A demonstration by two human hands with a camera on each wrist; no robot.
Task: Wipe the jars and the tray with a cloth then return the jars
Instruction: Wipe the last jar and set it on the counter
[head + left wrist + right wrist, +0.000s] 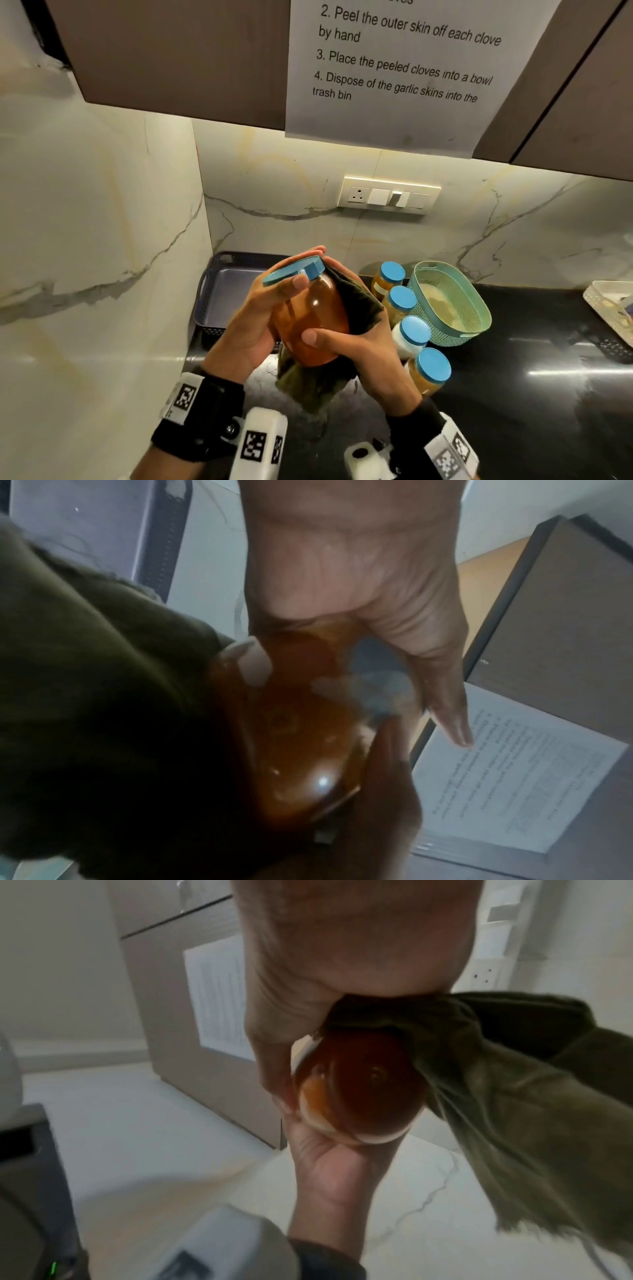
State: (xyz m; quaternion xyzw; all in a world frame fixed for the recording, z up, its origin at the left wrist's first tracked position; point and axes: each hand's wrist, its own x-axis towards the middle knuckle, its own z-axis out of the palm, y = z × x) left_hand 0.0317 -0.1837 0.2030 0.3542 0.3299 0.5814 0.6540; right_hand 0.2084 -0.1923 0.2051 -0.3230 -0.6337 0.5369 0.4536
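Two hands hold an amber jar (310,329) tilted in the air above a black counter (513,394). The left hand (255,322) curls around the jar's side, thumb near its blue lid (294,270). The right hand (363,339) presses a dark green cloth (359,305) around the opposite side, thumb across the glass. The dark tray (219,294) sits behind; four blue-lidded jars (411,334) stand to the right.

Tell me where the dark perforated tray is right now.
In the head view, the dark perforated plastic tray sits on the black countertop in the left back corner against the marble wall, behind the left hand.
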